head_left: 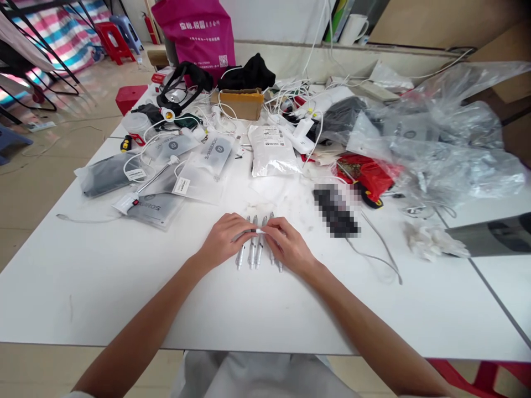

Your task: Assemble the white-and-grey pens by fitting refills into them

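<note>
My left hand [226, 236] and my right hand [288, 243] meet at the middle of the white table [232, 309]. Between their fingertips they grip a slim pen [258, 231], held crosswise with a dark part on the left and a white part on the right. Both hands are closed in a pinch on it. Under and between the hands several clear-and-white pens [253, 254] lie side by side, pointing away from me. My fingers and the held pen cover parts of them.
Packaged pouches [155, 211] and a white lamp-like device [125, 203] lie at left. A white packet [274, 152] and tangled white cables [286, 91] fill the back. Clear plastic bags [452, 149], a red cloth [373, 171] and a blurred dark object [337, 211] are at right.
</note>
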`<state>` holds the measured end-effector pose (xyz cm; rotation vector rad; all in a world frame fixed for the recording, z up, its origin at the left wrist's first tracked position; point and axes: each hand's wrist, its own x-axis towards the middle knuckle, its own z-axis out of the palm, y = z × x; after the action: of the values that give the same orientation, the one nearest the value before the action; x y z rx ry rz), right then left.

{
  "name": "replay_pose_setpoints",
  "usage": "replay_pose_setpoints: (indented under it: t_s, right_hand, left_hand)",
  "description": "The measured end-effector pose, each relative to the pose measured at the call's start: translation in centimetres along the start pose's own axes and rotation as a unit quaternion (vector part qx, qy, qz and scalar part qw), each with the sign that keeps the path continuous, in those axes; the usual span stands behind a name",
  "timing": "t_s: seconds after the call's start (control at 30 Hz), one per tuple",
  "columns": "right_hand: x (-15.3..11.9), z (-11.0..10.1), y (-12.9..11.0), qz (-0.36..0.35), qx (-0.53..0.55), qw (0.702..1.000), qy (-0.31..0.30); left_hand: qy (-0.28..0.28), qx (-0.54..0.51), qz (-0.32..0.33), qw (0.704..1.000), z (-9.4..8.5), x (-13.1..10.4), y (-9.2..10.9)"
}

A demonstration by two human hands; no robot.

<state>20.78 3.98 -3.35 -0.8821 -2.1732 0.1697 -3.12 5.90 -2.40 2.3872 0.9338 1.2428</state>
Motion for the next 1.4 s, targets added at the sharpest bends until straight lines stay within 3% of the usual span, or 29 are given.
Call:
replay_pose_setpoints:
  t_s: [0.63,0.87,1.03,1.17,1.4]
  right_hand:
    - [0.0,0.0,0.1,0.010,0.017,1.000,-0.021]
    - [0.1,-0.2,0.1,0.047,0.020,0.999,0.018]
    - [0.2,-0.1,0.4,0.018,-0.017,0.999,0.026]
    - [0.1,0.1,0.4,0.039,-0.011,0.999,0.014]
    - [0.2,0.0,0.5,0.064,-0.002,0.998,0.025]
  left_hand:
    - [0.006,0.013,0.031,0.999,0.2,-0.2,-0.4]
    - [0.035,0.019,-0.045,0.998,-0.3,0.1,-0.2]
    - [0.041,-0.014,-0.024,0.999,-0.5,0.3,-0.5]
    - [0.038,-0.029,-0.030,0.998,-0.5,0.2,-0.2]
    - [0.049,-0.046,-0.129,0.989,-1.0,0.5,0.1]
